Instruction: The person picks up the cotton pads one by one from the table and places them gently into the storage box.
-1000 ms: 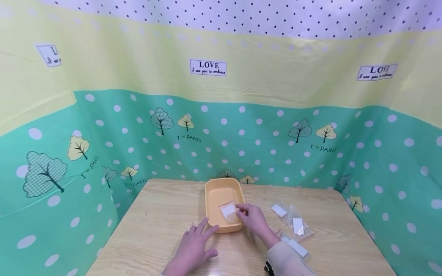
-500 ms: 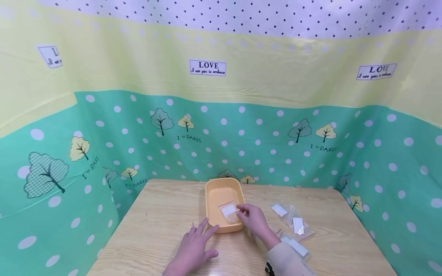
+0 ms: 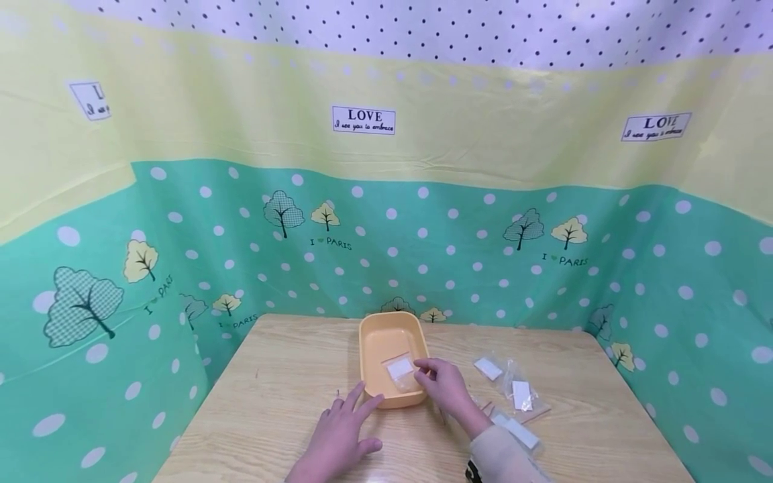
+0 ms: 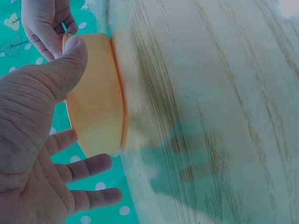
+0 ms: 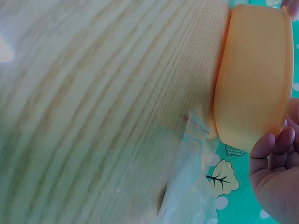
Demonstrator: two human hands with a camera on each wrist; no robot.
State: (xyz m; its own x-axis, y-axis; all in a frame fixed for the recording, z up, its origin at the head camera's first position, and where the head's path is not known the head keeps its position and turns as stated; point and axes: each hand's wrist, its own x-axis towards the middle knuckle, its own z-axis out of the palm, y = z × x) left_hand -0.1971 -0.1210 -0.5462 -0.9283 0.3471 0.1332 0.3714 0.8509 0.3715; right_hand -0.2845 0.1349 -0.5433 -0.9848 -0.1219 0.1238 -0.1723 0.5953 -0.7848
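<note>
The right hand (image 3: 443, 384) reaches over the near right rim of the orange tray (image 3: 370, 335), its thumb and forefinger pinching the edge of a small clear bag with a white card (image 3: 400, 369) that lies inside the tray just left of the fingertips. The left hand (image 3: 340, 429) rests on the wooden table (image 3: 272, 402) with straight, spread fingers holding nothing, its forefinger tip touching the tray's near wall, just left of the pinched bag. More clear bags with white cards (image 3: 513, 392) lie on the table to the right of the right hand, near its wrist and sleeve (image 3: 501, 459).
</note>
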